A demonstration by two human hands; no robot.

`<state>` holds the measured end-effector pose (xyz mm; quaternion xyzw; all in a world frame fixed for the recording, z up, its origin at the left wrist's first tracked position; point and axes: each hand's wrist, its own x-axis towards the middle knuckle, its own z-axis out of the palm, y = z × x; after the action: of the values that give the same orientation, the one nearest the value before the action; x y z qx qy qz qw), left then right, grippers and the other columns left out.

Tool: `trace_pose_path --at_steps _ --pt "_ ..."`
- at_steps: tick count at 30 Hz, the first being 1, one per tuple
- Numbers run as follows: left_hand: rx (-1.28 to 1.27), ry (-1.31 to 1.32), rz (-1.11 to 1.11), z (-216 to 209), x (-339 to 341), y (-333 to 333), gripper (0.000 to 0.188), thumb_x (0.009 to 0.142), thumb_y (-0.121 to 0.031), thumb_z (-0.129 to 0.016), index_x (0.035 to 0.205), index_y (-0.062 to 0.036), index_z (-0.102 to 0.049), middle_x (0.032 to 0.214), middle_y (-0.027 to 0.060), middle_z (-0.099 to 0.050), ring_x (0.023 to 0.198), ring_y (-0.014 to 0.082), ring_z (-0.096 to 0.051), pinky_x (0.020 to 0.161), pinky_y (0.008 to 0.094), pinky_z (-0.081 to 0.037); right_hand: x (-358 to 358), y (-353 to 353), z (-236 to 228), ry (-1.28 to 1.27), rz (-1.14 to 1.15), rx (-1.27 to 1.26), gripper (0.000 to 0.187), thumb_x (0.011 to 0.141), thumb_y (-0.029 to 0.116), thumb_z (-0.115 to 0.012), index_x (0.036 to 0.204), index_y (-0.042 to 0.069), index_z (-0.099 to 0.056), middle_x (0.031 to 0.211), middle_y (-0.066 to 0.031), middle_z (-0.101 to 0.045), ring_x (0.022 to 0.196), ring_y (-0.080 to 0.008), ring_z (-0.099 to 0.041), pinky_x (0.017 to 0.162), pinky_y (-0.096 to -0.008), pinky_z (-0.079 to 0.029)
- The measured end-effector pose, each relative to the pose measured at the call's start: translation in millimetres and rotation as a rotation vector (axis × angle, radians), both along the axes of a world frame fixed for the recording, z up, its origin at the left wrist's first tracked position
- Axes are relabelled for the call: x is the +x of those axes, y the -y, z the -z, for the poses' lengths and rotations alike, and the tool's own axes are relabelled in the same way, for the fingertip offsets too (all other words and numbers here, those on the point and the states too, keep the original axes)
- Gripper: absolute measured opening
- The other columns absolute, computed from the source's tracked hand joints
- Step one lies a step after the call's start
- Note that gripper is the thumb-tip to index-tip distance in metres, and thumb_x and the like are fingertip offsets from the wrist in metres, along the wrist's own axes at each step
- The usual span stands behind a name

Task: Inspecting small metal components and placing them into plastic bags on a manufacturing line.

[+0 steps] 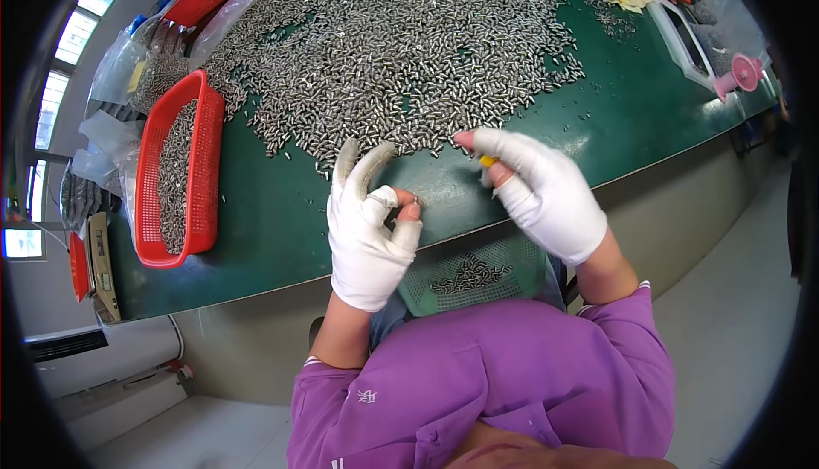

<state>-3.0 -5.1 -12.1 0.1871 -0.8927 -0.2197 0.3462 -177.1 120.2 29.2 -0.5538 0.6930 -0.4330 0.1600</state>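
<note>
My left hand (368,234), in a white glove with thumb and index fingertips bare, is closed in a pinch. A tiny metal part (415,201) shows at the fingertips, too small to make out well. To its right my right hand (553,198), gloved the same way, has thumb and index closed around a small yellow object (488,162) whose kind I cannot tell. Both hands are over the near edge of a heap of small silvery cylindrical metal parts (401,59). Below them, at my lap, a green plastic basket (418,291) contains a small pile of similar parts.
The heap spreads across a green tabletop (273,247). At left stands a red plastic basket (206,170) with more metal parts, beside clear plastic bags (115,76). A pink object like a small fan (740,75) and a white-framed tray (682,42) are at the right.
</note>
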Motion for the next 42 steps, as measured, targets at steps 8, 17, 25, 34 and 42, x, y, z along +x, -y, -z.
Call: trace_pose_path --at_steps 8,17,25,34,42 --pt "-0.02 0.046 -0.091 -6.8 -4.2 -3.2 0.016 0.068 -0.004 -0.066 0.076 -0.0078 -0.054 0.12 0.0137 -0.056 0.123 0.0451 -0.04 0.097 0.0492 -0.037 -149.0 -38.8 4.8 -0.36 0.903 0.098 0.039 0.09 0.021 -0.049 0.129 0.025 -0.052 0.105 -0.015 -0.062 0.088 -0.0313 -0.061 0.08 -0.0366 -0.048" --pt "-0.025 0.07 -0.092 -8.9 -5.1 -5.0 0.015 0.067 -0.003 -0.064 0.076 -0.0075 -0.054 0.122 0.0141 -0.055 0.123 0.0449 -0.04 0.099 0.0498 -0.036 -250.9 -85.5 7.9 -0.543 1.146 0.417 0.043 0.081 0.038 -0.062 0.116 0.013 -0.059 0.105 -0.0212 -0.063 0.094 -0.0358 -0.061 0.082 -0.0404 -0.047" --pt "-0.033 0.085 -0.091 -10.3 -8.7 -7.9 0.015 0.065 -0.003 -0.065 0.074 -0.0082 -0.054 0.123 0.0141 -0.054 0.123 0.0449 -0.04 0.095 0.0496 -0.037 -242.1 -66.6 30.8 -0.755 1.046 0.495 0.036 0.081 0.029 -0.059 0.115 0.017 -0.061 0.112 -0.0103 -0.061 0.102 -0.0296 -0.059 0.088 -0.0408 -0.047" --pt "-0.05 0.146 -0.125 -14.5 -8.0 -11.4 0.012 0.066 -0.004 -0.066 0.073 -0.0084 -0.058 0.124 0.0149 -0.054 0.124 0.0448 -0.039 0.099 0.0479 -0.037 -59.1 -1.0 -0.9 -0.693 0.162 -0.195 0.01 0.07 0.016 -0.069 0.079 0.015 -0.065 0.081 -0.0039 -0.061 0.08 -0.025 -0.058 0.07 -0.0364 -0.048" --pt "-0.081 0.142 -0.098 -13.1 -9.3 -10.9 0.014 0.062 -0.007 -0.071 0.071 -0.0071 -0.06 0.123 0.0144 -0.055 0.12 0.0459 -0.04 0.097 0.0514 -0.034 -19.0 16.4 12.9 -0.725 0.024 0.055 0.008 0.071 0.015 -0.066 0.078 0.015 -0.064 0.076 -0.0017 -0.057 0.075 -0.0236 -0.055 0.066 -0.037 -0.045"
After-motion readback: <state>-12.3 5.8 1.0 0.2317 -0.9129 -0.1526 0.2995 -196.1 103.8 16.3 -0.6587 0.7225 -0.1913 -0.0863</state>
